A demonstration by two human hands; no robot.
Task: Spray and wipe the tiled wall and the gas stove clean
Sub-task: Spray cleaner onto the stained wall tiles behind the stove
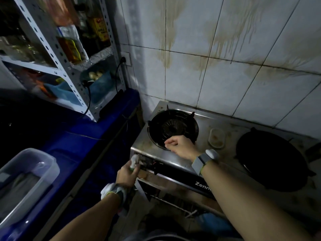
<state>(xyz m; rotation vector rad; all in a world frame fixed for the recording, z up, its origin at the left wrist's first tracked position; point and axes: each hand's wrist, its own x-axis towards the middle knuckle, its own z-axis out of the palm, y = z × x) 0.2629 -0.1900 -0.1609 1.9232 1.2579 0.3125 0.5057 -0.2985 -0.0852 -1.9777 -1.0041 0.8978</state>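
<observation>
Grimy white tiles make up the tiled wall (234, 75), streaked with brown drips that run down toward the gas stove (201, 126), which stands against it with its steel top spotted and greasy. The stove is rigid and looks heavy enough to stay put under a firm wipe. Its loose parts are another matter: the black burner ring (172, 127) on the left probably lifts out, and is best taken by its rim.

The right hand (180, 146) lies knuckles up over the near edge of that ring, with the fingers curled under and the forearm reaching in from the lower right. Whether it pinches the rim or something small I cannot tell.

The left hand (126, 173) is wrapped around a small spray bottle (134, 162) at the stove's front left corner, with the nozzle end up. The bottle looks light and is likely slick if wet, so a full grip around the body suits it.

A dark wok (271, 162) covers the right burner, and a small pale lid (217, 137) sits between the two burners. Left of the stove runs a blue counter (90, 136) carrying a metal shelf rack (69, 70) and a clear plastic container (29, 180).
</observation>
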